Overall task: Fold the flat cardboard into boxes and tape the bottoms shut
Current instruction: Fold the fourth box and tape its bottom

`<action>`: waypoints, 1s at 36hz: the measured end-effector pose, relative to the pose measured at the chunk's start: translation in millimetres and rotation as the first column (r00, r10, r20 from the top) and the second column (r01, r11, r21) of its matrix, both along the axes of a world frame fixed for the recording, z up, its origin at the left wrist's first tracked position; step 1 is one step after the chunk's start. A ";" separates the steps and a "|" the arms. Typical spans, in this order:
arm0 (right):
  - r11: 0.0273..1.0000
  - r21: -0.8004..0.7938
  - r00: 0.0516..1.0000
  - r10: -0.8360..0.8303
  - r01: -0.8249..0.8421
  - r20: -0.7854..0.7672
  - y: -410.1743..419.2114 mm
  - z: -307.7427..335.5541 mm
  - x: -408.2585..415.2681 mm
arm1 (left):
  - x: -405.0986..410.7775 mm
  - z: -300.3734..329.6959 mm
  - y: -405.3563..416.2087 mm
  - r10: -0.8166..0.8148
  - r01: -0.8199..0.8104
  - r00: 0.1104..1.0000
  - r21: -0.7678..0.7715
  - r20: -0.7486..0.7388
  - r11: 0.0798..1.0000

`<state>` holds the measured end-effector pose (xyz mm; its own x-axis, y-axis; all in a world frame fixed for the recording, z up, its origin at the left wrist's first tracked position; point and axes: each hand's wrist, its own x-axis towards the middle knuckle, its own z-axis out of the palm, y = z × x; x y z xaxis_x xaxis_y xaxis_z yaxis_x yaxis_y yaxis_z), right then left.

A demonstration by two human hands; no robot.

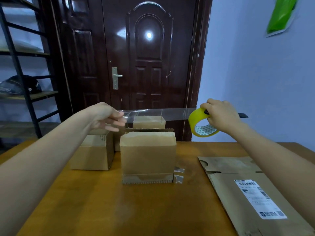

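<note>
A folded cardboard box (pixel 148 157) stands in the middle of the wooden table (pixel 119 210). Above it a strip of clear tape (pixel 156 114) stretches level between my hands. My left hand (pixel 109 117) pinches the strip's free end. My right hand (pixel 221 114) grips the yellow tape roll (pixel 198 124) together with a dark tool whose black tip (pixel 243 115) sticks out to the right. Loose bits of tape (pixel 178 174) cling to the box's lower right corner. Flat cardboard (pixel 242 189) with a white label lies at the right.
More folded boxes stand behind: one at the left (pixel 92 150), one further back (pixel 149 122). A dark door (pixel 148 65) fills the wall behind the table. A black metal shelf (pixel 22 74) stands at the left. A green bag (pixel 281 14) hangs on the right wall.
</note>
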<state>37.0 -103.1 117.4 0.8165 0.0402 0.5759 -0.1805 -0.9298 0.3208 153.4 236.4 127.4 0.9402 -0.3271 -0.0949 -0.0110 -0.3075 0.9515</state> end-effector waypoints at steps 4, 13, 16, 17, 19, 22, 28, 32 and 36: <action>0.999 0.008 0.999 -0.041 0.042 -0.027 -3.8 2.8 -2.6 | -0.4 -6.7 -7.5 -0.002 -0.005 0.999 -0.132 -0.048 0.991; 0.993 0.027 0.993 -0.113 0.114 -0.044 -16.4 -3.5 -3.3 | -7.0 -29.5 -26.2 -0.104 0.090 0.994 -0.273 -0.037 0.958; 0.991 0.031 0.990 -0.130 0.131 -0.052 -15.7 -4.8 -2.7 | -6.1 -37.3 -30.1 -0.092 0.076 0.995 -0.296 -0.040 0.952; 0.990 0.032 0.990 -0.132 0.134 -0.055 -15.3 -4.7 -2.4 | -5.7 -39.9 -30.6 -0.085 0.069 0.996 -0.302 -0.038 0.951; 0.990 0.034 0.989 -0.134 0.136 -0.056 -15.4 -3.9 -1.1 | -5.1 -44.5 -30.8 -0.089 0.077 0.996 -0.302 -0.024 0.950; 0.991 0.038 0.991 -0.126 0.128 -0.048 -15.9 -2.1 0.6 | -4.6 -49.5 -29.9 -0.106 0.097 0.994 -0.305 -0.014 0.947; 0.992 0.045 0.992 -0.119 0.120 -0.037 -15.6 -2.1 4.6 | -4.6 -52.1 -29.9 -0.117 0.104 0.993 -0.343 -0.019 0.934; 0.992 0.058 0.994 -0.107 0.109 -0.029 -17.0 -4.1 6.6 | -4.4 -51.2 -28.8 -0.132 0.114 0.991 -0.344 -0.032 0.932; 0.993 0.075 0.995 -0.093 0.094 -0.020 -17.3 -5.4 6.7 | -4.1 -51.0 -28.2 -0.140 0.125 0.990 -0.340 -0.019 0.932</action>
